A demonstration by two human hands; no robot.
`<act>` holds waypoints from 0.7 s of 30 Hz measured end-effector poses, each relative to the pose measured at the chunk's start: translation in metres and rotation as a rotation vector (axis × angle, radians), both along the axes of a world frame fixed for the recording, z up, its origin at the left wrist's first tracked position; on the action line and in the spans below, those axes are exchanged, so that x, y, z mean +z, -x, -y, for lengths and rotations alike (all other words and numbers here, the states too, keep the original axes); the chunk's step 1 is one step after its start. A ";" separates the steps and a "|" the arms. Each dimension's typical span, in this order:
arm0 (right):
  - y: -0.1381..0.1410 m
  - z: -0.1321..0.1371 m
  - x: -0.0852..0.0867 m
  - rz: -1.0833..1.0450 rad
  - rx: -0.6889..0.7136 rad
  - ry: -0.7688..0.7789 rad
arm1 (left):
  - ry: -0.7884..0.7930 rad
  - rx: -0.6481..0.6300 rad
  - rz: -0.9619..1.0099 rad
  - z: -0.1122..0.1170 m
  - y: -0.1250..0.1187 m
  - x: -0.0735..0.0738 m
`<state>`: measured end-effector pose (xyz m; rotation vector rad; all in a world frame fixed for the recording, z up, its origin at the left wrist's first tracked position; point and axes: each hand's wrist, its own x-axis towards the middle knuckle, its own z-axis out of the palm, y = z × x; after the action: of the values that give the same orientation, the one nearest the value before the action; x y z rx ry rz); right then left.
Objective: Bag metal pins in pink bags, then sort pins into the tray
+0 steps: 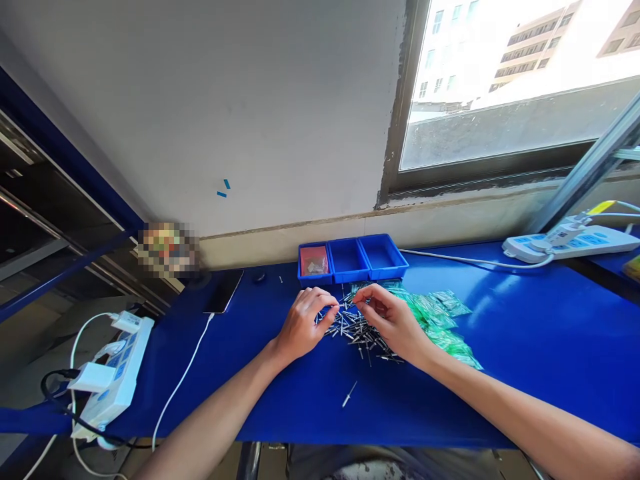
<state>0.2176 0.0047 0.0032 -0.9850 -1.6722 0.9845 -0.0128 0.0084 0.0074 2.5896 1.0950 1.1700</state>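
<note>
I see heap of small silvery metal pins (357, 330) scattered mid blue worktop (525, 333). My left hand (305, 323) and right hand (393, 321) curled above it, fingertips pinched on one thin pin (347, 305) between them

A grey wall (250, 100) rises behind the blue bench (525, 320); daylight pours through a dark-framed window (500, 87) on the right.

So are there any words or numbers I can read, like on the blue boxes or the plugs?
Nothing here can be read.
Right power strip: marks too small.
Left power strip: no legible print.
Blue bins: no labels show.
Object by the wall: blurred out.
Green packets: too small to tell.
</note>
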 end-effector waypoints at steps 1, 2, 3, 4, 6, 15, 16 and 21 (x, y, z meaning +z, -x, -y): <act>0.000 0.000 0.000 0.000 0.003 0.002 | -0.001 0.001 0.001 0.000 0.000 0.000; 0.000 0.000 0.000 -0.002 0.004 0.004 | -0.003 0.000 0.000 0.000 0.000 0.000; 0.000 0.000 0.000 -0.005 0.006 0.004 | -0.005 -0.002 -0.002 0.000 0.000 0.000; 0.000 0.000 0.000 -0.009 0.005 0.004 | -0.007 -0.005 -0.006 0.000 0.000 0.000; 0.000 0.000 0.000 -0.016 0.003 0.004 | -0.010 -0.010 -0.013 0.000 0.000 -0.001; 0.000 0.000 0.001 0.050 0.003 -0.004 | -0.027 0.001 -0.005 0.001 -0.001 0.000; 0.000 0.000 0.002 0.052 0.005 -0.007 | -0.029 0.000 -0.003 0.001 -0.001 0.000; 0.000 0.001 0.005 0.062 0.000 -0.011 | -0.027 0.006 0.004 0.000 -0.001 0.000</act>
<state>0.2171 0.0033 0.0083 -1.0175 -1.7263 0.9526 -0.0120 0.0080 0.0077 2.6047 1.0951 1.1983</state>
